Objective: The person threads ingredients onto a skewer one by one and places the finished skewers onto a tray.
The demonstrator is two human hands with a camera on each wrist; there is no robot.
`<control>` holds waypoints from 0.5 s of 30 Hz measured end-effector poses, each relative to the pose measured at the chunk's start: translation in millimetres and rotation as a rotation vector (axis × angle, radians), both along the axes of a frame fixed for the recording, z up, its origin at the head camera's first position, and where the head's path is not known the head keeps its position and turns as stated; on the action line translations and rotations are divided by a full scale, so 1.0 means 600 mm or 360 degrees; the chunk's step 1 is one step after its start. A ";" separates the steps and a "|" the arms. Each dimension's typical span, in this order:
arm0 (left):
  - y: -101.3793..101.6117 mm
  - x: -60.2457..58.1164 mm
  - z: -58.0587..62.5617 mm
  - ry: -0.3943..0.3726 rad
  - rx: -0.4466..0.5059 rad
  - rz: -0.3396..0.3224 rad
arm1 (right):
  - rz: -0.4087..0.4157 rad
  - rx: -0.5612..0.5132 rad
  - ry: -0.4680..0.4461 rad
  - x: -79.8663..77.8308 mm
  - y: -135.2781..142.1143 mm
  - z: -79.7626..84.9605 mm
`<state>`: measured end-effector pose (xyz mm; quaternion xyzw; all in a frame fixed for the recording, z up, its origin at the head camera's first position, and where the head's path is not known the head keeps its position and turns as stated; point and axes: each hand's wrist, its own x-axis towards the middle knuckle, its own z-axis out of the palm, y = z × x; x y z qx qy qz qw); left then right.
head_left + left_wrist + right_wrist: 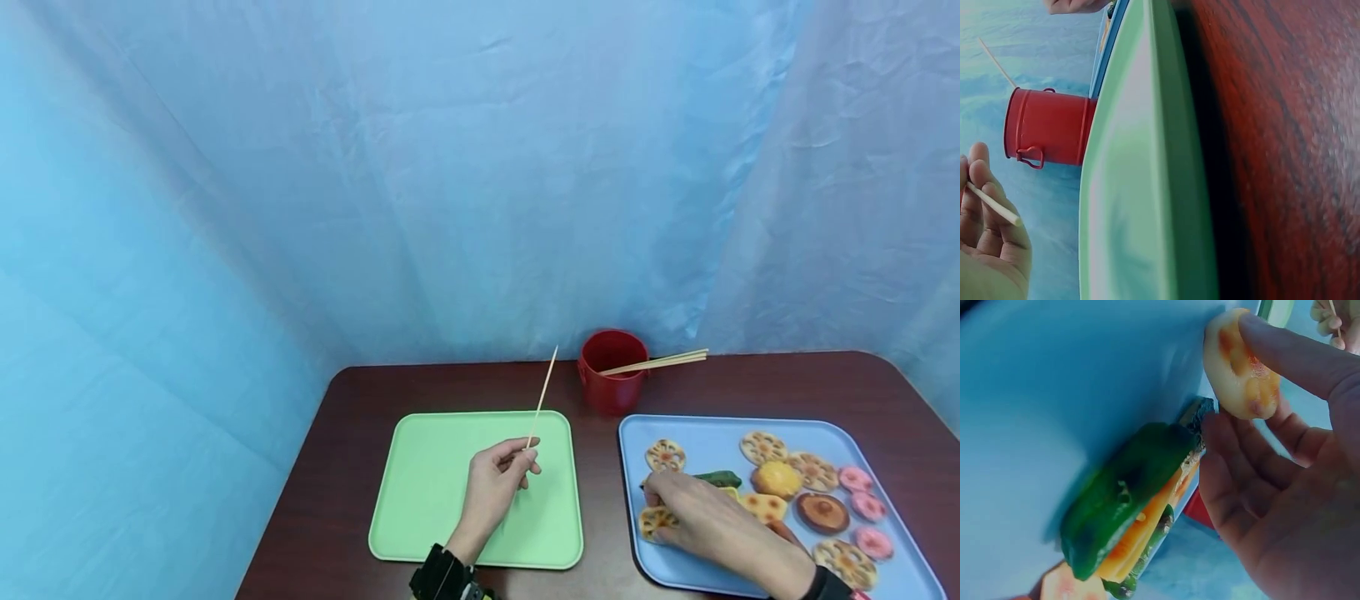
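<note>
My left hand point(491, 487) pinches a thin wooden skewer point(547, 385) upright over the green tray point(431, 467), its pointed end up. In the left wrist view, the skewer's blunt end point(1007, 214) sticks out below the fingers. Over the left side of the blue tray point(708, 437), my right hand point(712, 525) grips a browned toy lotus root slice point(1235, 372) between thumb and fingers. Beside those fingers lies a green pepper piece point(1129, 494), with yellow pieces point(1125, 553) against it. Another lotus root slice point(665, 456) sits just beyond the hand.
A red bucket point(612, 392) with several skewers point(667, 362) leaning out stands behind the trays. The blue tray also bears a yellow round piece point(777, 480), a brown mushroom cap point(822, 512), pink rings point(873, 542) and more lotus slices point(845, 564). A blue curtain point(480, 183) hangs behind the dark table point(337, 467).
</note>
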<state>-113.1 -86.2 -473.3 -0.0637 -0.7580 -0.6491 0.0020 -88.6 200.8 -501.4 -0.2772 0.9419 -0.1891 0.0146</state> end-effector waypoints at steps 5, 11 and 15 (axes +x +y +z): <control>0.000 0.000 0.000 0.0008 0.0014 0.0009 | -0.0006 -0.0155 -0.0199 -0.001 0.003 0.004; 0.001 0.000 0.003 0.0059 0.0010 -0.0025 | -0.0064 -0.0294 -0.0216 -0.002 0.010 0.020; -0.001 0.003 0.008 0.0084 -0.0060 -0.0066 | -0.0144 -0.0411 -0.0183 -0.003 0.014 0.036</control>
